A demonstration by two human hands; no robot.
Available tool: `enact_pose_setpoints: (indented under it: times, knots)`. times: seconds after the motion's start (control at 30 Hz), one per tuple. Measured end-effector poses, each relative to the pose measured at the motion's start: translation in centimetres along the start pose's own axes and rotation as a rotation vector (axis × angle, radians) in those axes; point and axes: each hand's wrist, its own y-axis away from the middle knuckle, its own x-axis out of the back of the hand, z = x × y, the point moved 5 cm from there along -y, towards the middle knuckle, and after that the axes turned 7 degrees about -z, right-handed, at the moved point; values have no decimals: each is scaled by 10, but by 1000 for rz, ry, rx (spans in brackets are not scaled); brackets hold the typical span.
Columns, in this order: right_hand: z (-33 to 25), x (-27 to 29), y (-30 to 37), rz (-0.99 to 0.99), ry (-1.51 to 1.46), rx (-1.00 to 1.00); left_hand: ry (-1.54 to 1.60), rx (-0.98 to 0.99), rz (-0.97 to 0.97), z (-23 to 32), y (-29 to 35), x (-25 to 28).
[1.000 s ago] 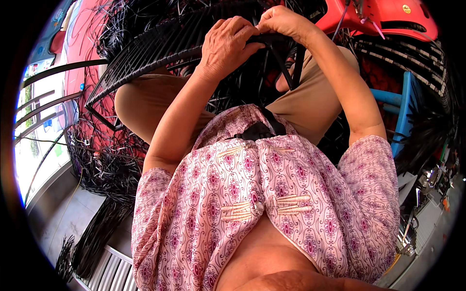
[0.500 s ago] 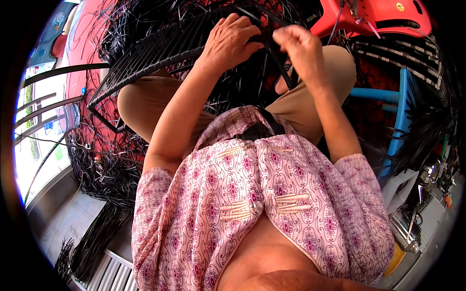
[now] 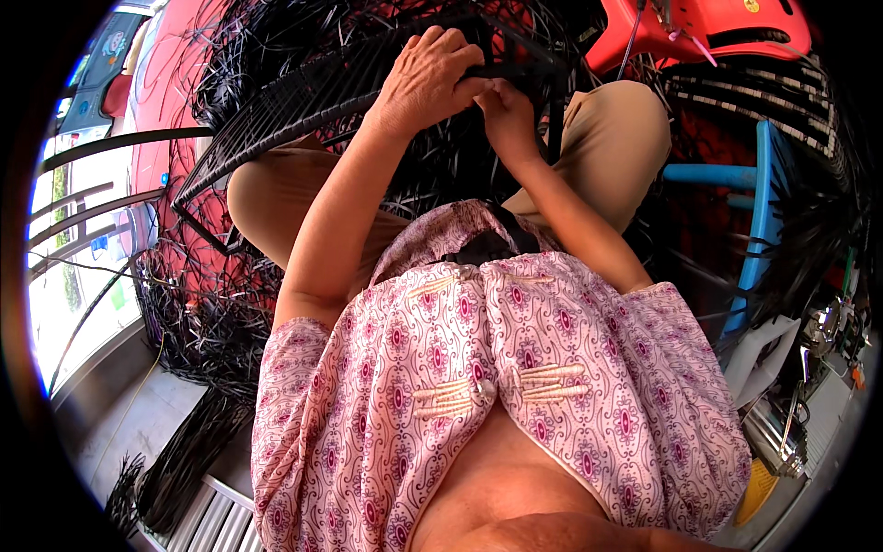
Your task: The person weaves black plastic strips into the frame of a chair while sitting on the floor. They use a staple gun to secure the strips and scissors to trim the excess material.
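Note:
A black frame strung with many tight black strips lies across my lap, its wrapped edge running from lower left to upper right. My left hand rests over the far right part of this frame, fingers curled down and thumb pointing right. Whatever lies under those fingers is hidden, though they bend round the frame's edge. My right hand is closed in a pinch right by the left thumb, at the frame's near edge. What it pinches is too dark and small to make out.
Loose black strips lie heaped on the red surface around me. At upper right stands a red plastic stool, with a blue plastic frame below it. A shiny metal container is at lower right, a slatted rack at lower left.
My right hand has moved left and slightly down, from above my right knee to beside my left thumb, and its fingers have closed. My left hand has barely shifted.

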Motion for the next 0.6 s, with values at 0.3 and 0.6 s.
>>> enact_pose_setpoints:
  times: [0.3,0.6]
  knots:
    - [-56,22,27,-112,-176,-297,80,-71,-6,3,4,7]
    - [-282,155,103,-761,-268,193,24,87,95,7,6,3]
